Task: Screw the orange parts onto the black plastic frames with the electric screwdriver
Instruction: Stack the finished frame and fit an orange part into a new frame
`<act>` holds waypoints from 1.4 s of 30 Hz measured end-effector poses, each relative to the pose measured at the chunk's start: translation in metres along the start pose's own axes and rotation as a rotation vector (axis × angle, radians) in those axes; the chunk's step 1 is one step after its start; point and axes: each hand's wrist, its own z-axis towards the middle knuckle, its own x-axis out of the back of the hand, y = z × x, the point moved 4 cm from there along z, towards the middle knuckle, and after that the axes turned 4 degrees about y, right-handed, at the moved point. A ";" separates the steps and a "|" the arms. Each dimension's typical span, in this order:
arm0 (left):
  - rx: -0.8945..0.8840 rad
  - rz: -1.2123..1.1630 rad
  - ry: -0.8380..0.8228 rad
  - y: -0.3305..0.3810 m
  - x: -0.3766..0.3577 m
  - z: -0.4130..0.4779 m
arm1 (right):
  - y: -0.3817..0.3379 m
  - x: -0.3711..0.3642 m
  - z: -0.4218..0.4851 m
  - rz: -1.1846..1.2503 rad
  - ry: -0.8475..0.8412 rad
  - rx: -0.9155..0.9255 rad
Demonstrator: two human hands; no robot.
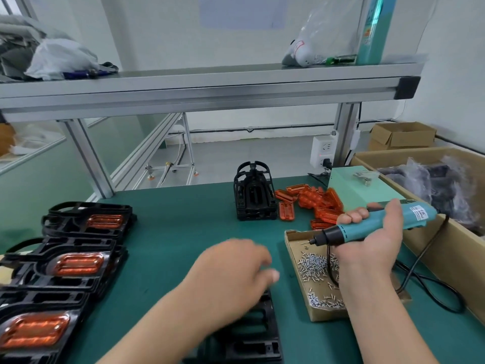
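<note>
place: factory assembly workstation | evidence: green-matted bench [183, 219] mid-frame | aluminium-profile shelf [210, 85] across upper frame | stacked black frames [23, 274] at left | cardboard screw tray [325, 315] lower right | cartons [401, 135] far right

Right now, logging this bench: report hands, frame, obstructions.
Right hand grips teal electric screwdriver above cardboard tray of silver screws. Left hand blurred over black plastic frame, contact unclear. No obstruction seen.

Screw tray [291, 239] right of frame [252, 334]
</note>
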 end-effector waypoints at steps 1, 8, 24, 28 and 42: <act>0.016 -0.067 0.024 0.001 0.003 0.018 | -0.002 0.001 0.002 -0.008 0.009 0.004; -0.039 -0.113 0.046 0.035 -0.022 0.151 | -0.001 0.012 0.018 -0.123 -0.003 -0.010; -0.177 -0.159 -0.099 0.052 -0.083 0.227 | -0.002 0.012 0.027 -0.215 0.027 -0.036; -0.150 -0.079 -0.071 0.045 -0.076 0.220 | -0.001 0.012 0.025 -0.174 0.021 -0.083; -0.067 -0.017 -0.013 0.012 -0.057 0.174 | 0.007 0.005 0.004 -0.030 0.049 -0.045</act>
